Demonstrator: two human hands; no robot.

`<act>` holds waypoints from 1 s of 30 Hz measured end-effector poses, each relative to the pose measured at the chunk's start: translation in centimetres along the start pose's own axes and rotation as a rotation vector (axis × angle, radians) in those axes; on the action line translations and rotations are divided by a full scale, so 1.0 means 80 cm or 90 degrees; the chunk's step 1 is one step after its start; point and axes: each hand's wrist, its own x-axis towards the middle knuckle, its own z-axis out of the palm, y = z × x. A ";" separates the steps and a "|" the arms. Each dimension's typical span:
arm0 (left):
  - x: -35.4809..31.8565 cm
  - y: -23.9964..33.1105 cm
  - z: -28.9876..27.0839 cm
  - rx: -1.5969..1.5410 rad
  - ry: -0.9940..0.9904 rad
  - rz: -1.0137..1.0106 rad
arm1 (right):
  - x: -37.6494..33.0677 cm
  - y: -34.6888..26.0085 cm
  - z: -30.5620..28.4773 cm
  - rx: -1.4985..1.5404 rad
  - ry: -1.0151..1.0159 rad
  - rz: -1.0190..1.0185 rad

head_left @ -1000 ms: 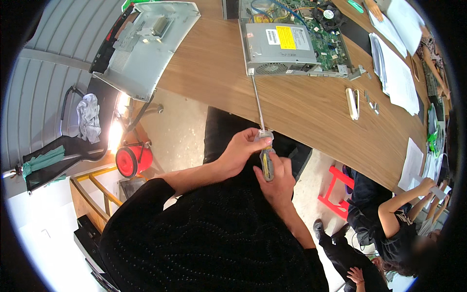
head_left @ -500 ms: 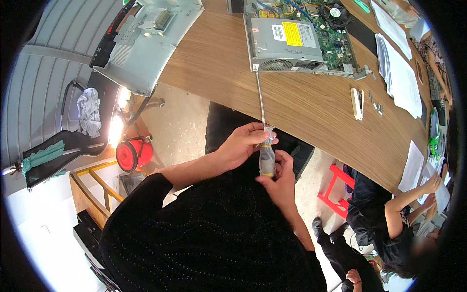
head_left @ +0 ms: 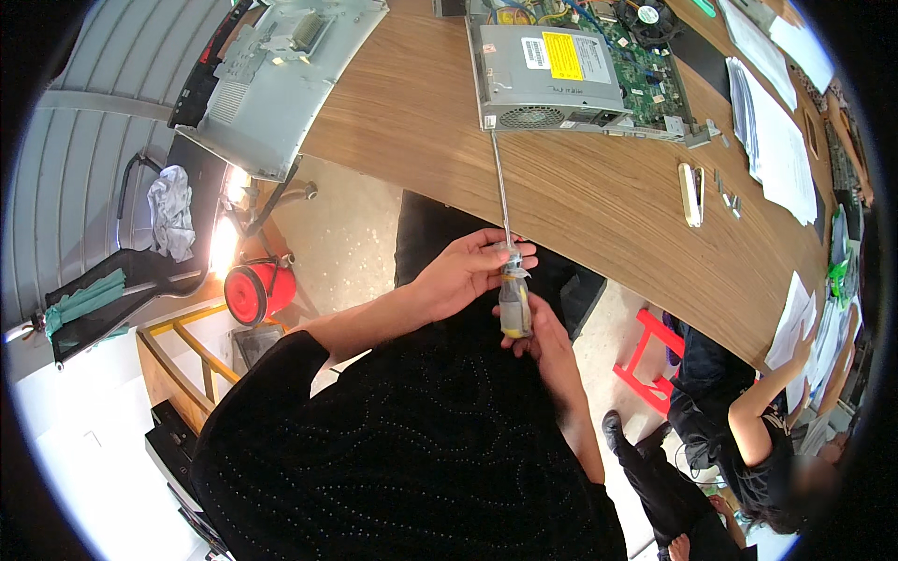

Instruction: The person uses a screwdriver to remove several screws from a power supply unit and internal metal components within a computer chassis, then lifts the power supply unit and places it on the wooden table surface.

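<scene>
A long screwdriver (head_left: 514,307) with a clear, yellowish handle points away from me. Its thin metal shaft reaches up to the lower left corner of a grey power supply box (head_left: 510,70) in an opened computer case. My left hand (head_left: 465,271) pinches the top of the handle, where the shaft begins. Around the handle's lower end, the fingers of my right hand (head_left: 550,341) are closed. The power supply has a yellow label and a round fan grille on the side toward me. Beside it lies a green circuit board (head_left: 645,89) with a black fan (head_left: 647,26).
A metal case cover (head_left: 271,103) lies at the table's far left. On the wooden table (head_left: 599,201), right of the case, are a white stapler-like tool (head_left: 691,194), small metal pieces (head_left: 729,201) and stacked papers (head_left: 772,150). A red stool (head_left: 645,360) and a seated person (head_left: 739,421) are at right.
My right hand has shifted its grip, its thumb now behind the handle's right side rather than across its lower end. The view has moved slightly; the nearby person's hand reaches farther over the papers.
</scene>
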 end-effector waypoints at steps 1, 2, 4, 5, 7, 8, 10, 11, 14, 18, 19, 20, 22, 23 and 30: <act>0.000 0.000 0.000 0.003 -0.007 0.005 | 0.000 0.000 -0.004 0.033 -0.013 0.079; 0.000 0.000 0.000 0.013 0.006 0.000 | 0.000 0.003 -0.004 -0.055 -0.004 0.065; 0.000 0.001 0.000 0.102 0.045 -0.024 | 0.001 0.009 0.000 -0.040 0.035 -0.047; 0.001 0.002 0.000 0.182 0.070 -0.040 | 0.002 0.013 0.006 -0.050 0.079 -0.086; 0.001 0.005 0.000 0.255 0.080 -0.056 | 0.002 0.015 0.010 -0.065 0.107 -0.139; 0.001 0.006 0.000 0.247 0.066 -0.061 | 0.001 0.015 0.011 -0.052 0.101 -0.143; 0.002 0.007 -0.001 0.168 0.022 -0.053 | 0.001 0.009 0.006 0.050 0.058 -0.057; 0.001 0.006 -0.001 0.096 -0.005 -0.040 | 0.000 0.003 -0.001 0.141 0.019 0.035; 0.001 0.001 -0.001 0.020 0.000 -0.032 | 0.003 0.001 -0.003 0.113 -0.021 0.102; 0.002 -0.004 -0.004 0.210 0.056 -0.037 | 0.005 0.011 0.008 -0.263 0.113 -0.158; 0.002 -0.004 -0.006 0.195 0.050 -0.030 | 0.005 0.012 0.010 -0.229 0.126 -0.193; 0.002 -0.004 -0.007 0.177 0.038 -0.019 | 0.003 0.011 0.008 -0.205 0.104 -0.185; 0.001 -0.003 -0.008 0.115 0.006 -0.012 | 0.000 0.007 0.003 0.066 0.056 -0.004; 0.000 -0.003 -0.009 0.068 -0.012 -0.015 | -0.001 0.002 -0.002 0.127 0.025 0.037; 0.005 -0.005 -0.005 0.196 0.051 -0.019 | 0.007 0.005 0.008 -0.165 0.100 -0.152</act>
